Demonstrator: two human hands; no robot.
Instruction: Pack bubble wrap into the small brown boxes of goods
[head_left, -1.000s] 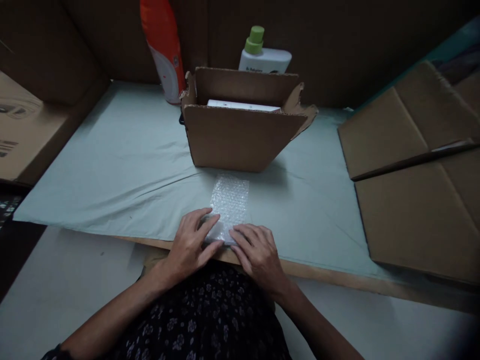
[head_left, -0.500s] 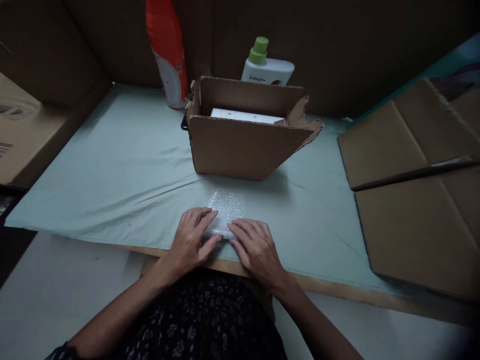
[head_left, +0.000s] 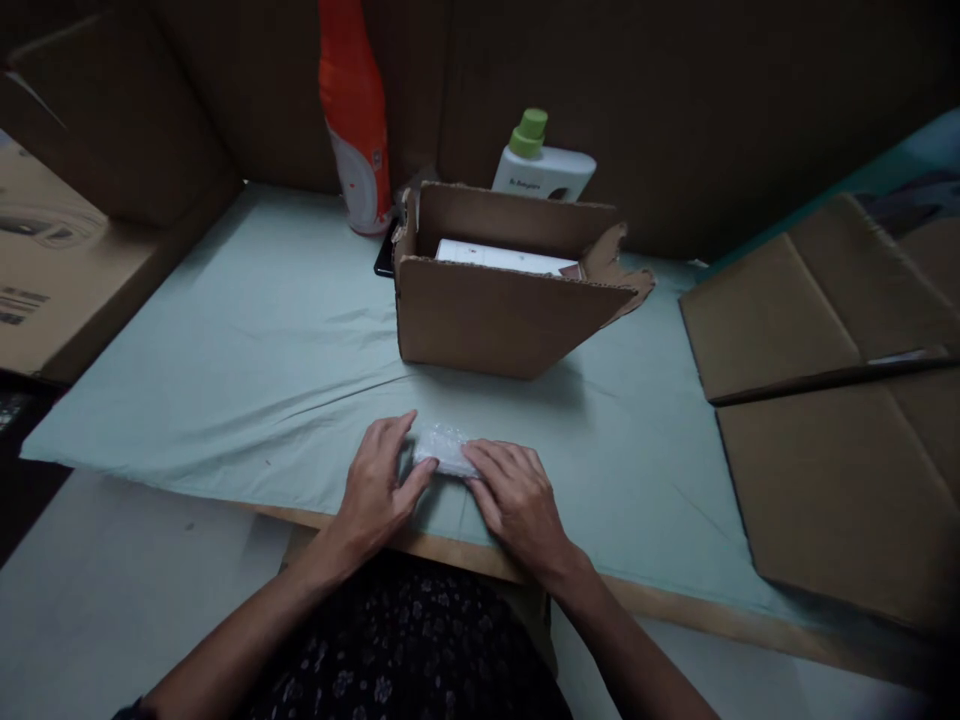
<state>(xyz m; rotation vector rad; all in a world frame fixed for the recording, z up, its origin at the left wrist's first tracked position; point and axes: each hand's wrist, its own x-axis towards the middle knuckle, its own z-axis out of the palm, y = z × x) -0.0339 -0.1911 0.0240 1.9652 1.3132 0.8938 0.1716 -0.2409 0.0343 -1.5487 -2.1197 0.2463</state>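
Note:
A small bundle of bubble wrap (head_left: 442, 447) lies rolled up on the pale green cloth (head_left: 247, 350) near the table's front edge. My left hand (head_left: 380, 478) cups its left end, fingers curled around it. My right hand (head_left: 514, 495) presses on its right end with fingers bent over the roll. What the wrap encloses is hidden. Behind the hands stands an open cardboard box (head_left: 495, 310) with a white flat item (head_left: 502, 257) inside.
An orange bottle (head_left: 354, 110) and a white bottle with a green cap (head_left: 541, 165) stand behind the box. A dark phone-like object (head_left: 385, 258) lies at the box's left corner. Flattened cardboard sheets (head_left: 832, 400) cover the right side. Another carton (head_left: 52, 260) sits at left.
The flat strip of bubble wrap has been rolled up away from me into a small bundle under both hands. The camera view has tilted, shifting everything lower in the frame.

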